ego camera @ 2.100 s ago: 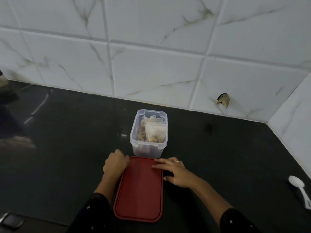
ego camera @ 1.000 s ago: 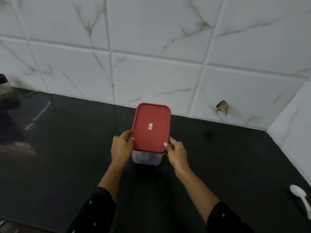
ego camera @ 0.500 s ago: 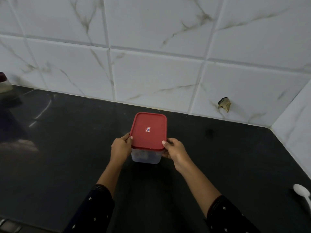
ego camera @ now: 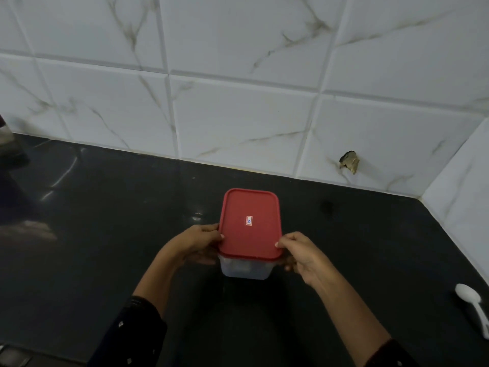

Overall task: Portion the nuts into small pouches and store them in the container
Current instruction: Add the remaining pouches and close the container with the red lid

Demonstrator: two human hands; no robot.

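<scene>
We find the clear plastic container (ego camera: 244,270) at the middle of the black desk (ego camera: 105,234), a short way out from the tiled wall (ego camera: 238,115). Its red lid (ego camera: 250,223) sits on top and covers the whole opening. A small white label (ego camera: 249,220) lies at the lid's centre.

The left hand (ego camera: 194,243) grips the container's left side. Its thumb is against the lid's edge and its fingers are curled round the wall below the rim. The right hand (ego camera: 301,254) grips the right side in the same manner, thumb tip touching the lid's near right edge and fingers wrapped under it. Both sets of fingers are grasping the container.

We cannot tell whether the base rests on the desk or is held just clear of it. The contents are hidden by the lid and too dim through the wall to make out.

A white plastic spoon (ego camera: 473,303) lies on the desk at the far right, well apart from the container. One wall tile on the right shows a chipped hole (ego camera: 349,162). Both forearms wear dark sleeves (ego camera: 132,329) with small pale dots.
</scene>
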